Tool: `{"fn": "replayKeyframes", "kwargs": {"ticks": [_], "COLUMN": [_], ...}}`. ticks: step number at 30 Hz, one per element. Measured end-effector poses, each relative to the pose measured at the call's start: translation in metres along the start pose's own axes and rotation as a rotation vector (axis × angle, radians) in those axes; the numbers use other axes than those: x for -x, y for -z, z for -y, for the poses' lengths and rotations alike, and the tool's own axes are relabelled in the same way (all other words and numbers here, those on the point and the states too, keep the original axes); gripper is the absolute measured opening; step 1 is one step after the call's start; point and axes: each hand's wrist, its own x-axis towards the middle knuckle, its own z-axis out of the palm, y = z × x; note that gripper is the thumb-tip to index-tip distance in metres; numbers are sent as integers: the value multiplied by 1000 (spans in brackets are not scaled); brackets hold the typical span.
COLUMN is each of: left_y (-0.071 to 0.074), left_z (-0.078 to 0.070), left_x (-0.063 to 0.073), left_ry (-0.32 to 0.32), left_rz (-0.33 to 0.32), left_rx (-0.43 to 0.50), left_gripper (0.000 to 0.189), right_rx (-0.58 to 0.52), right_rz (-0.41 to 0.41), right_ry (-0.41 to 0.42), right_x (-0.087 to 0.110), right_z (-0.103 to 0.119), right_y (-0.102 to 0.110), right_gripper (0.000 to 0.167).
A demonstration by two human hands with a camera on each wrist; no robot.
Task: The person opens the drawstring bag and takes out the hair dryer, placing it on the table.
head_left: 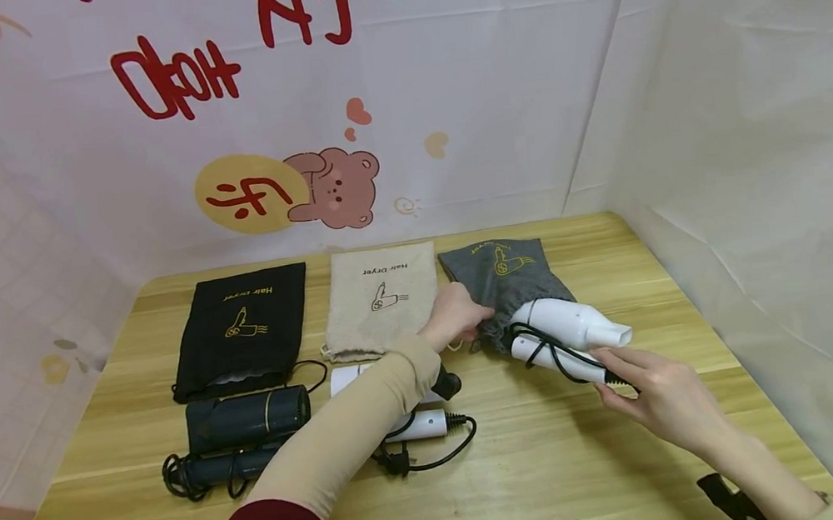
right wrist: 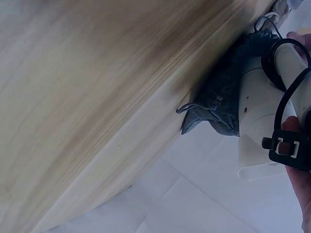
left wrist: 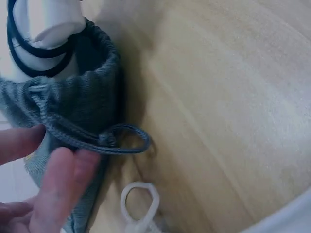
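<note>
A grey drawstring bag (head_left: pixel 490 282) lies at the back right of the table, printed with a yellow hair dryer. A white hair dryer (head_left: pixel 569 323) with a folded handle and black cord wound round it is partly inside the bag's mouth. My right hand (head_left: pixel 666 395) holds it by the handle end and cord. My left hand (head_left: pixel 458 313) pinches the bag beside its gathered mouth. In the left wrist view, a loop of grey drawstring (left wrist: pixel 124 141) hangs by the fingers (left wrist: pixel 58 184). The dryer's part within the bag is hidden.
A beige bag (head_left: pixel 384 276) and a black bag (head_left: pixel 245 318) lie to the left. Before them are a dark hair dryer (head_left: pixel 243 419) and another white dryer (head_left: pixel 426 424), partly covered by my left arm. White printed sheeting (head_left: pixel 489 77) walls the table's back and sides.
</note>
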Motion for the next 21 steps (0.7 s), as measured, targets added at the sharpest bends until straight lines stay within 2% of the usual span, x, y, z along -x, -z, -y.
{"fn": "replayKeyframes", "kwargs": {"ticks": [2, 6, 9, 11, 13, 21], "left_y": [-3, -7, -6, -5, -4, -6], "left_z": [2, 6, 8, 8, 7, 7], "left_x": [-2, -5, -7, -9, -12, -25], "left_ry": [-18, -105, -193, -221, -235, -216], "left_rz": [-19, -96, -169, -200, -227, -223], "left_rx": [19, 23, -9, -6, -20, -32], "left_gripper": [16, 32, 25, 21, 20, 23], "right_rx": [2, 5, -5, -21, -40, -123], "right_rz": [3, 1, -3, -3, 1, 48], "right_ry": [2, 6, 12, 17, 17, 23], "right_x": [0, 0, 0, 0, 0, 9], "right_z": [0, -2, -4, -5, -6, -10], "right_y": [0, 0, 3, 6, 9, 14], "right_gripper": [61, 61, 61, 60, 59, 58]}}
